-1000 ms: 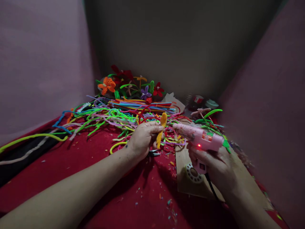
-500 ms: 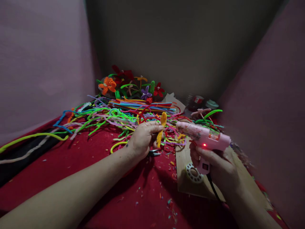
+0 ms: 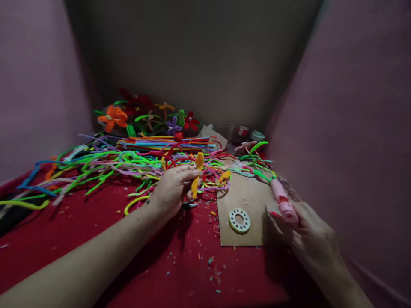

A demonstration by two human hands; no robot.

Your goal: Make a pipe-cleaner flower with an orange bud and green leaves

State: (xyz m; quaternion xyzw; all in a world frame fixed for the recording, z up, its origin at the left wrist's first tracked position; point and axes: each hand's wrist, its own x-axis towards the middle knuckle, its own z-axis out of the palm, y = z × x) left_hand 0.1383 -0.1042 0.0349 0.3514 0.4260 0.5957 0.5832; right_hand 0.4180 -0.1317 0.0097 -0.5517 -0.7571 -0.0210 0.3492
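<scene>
Here, orange twist (image 3: 196, 179) and glue gun (image 3: 283, 204).

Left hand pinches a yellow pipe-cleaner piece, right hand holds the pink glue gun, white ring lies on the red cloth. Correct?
Not quite: the head view shows the white ring lying on the cardboard sheet, not the red cloth. The rest stands.

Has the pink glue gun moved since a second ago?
Yes. The glue gun went right, off the white ring toward the right edge of the cardboard, away from the yellow piece.
</scene>
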